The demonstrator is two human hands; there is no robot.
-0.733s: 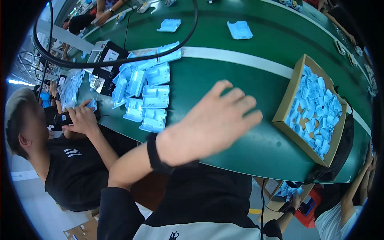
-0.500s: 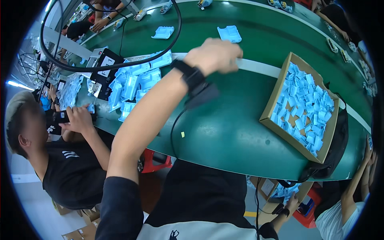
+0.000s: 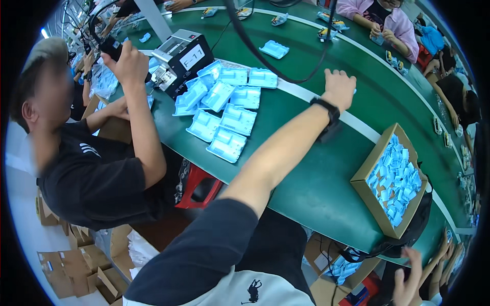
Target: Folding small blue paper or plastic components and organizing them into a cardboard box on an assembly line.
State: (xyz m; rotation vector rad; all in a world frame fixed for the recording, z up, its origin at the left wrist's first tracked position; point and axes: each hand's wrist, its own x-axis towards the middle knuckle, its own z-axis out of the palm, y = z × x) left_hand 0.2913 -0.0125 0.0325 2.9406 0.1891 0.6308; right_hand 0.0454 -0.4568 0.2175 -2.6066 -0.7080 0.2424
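Left hand (image 3: 340,92), right hand (image 3: 407,283) apart; one carton (image 3: 371,198) between.

A green-topped worktable (image 3: 314,196) carries an open cardboard box (image 3: 367,193). Just right of the box lies a black bag (image 3: 419,218); left of it, a cluster of light-blue plastic housings (image 3: 240,120); farther left, a black-and-grey machine (image 3: 178,58); to its upper left, beyond a white strip (image 3: 360,126), one separate housing (image 3: 274,49).

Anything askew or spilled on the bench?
Only minor: several blue shells beside the boxy machine overlap at mixed angles, so the pile looks untidy. No obvious damage or spill visible.
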